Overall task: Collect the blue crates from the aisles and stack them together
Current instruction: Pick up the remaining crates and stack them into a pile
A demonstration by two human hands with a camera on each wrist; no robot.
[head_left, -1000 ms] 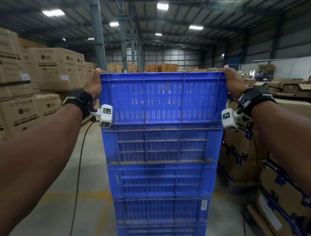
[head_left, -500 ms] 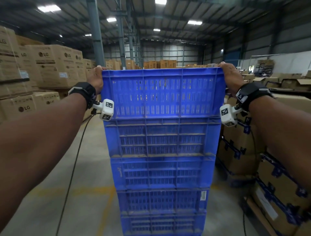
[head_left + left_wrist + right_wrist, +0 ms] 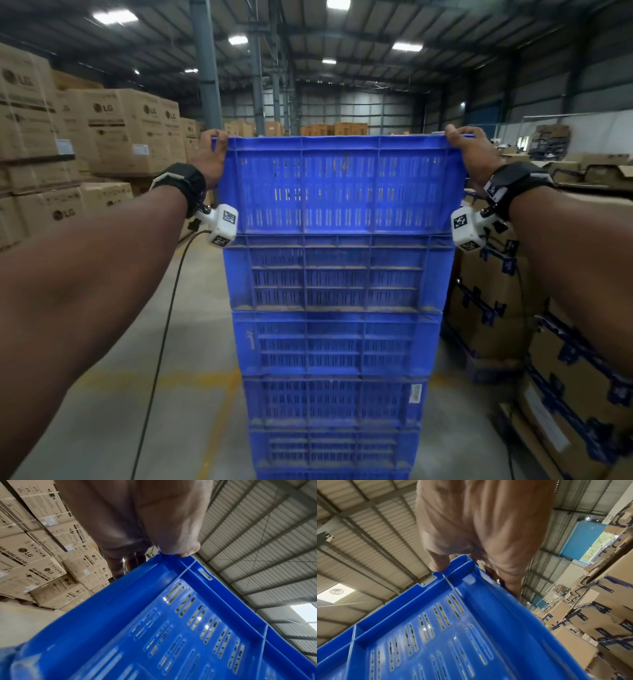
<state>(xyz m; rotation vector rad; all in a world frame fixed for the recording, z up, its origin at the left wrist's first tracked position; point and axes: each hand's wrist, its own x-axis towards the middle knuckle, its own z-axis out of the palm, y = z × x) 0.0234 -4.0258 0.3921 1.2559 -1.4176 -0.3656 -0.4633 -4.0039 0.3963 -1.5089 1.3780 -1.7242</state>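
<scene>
**Both hands hold the top blue crate on the stack**

The top blue crate (image 3: 337,185) sits on the stack of blue crates (image 3: 334,342), which stands on the concrete floor (image 3: 85,428) in the aisle. At least 5 crates are visible in the head view, the lowest ones cut by the frame edge. The left hand (image 3: 210,157) grips the upper left corner of the top crate, with the fingers curled over the rim. The right hand (image 3: 474,154) grips the upper right corner in the same way, with the thumb on the rim in the right wrist view. Cardboard LG boxes (image 3: 113,130) are stacked at the left, and boxes with blue tape (image 3: 565,359) stand close at the right of the stack.
</scene>
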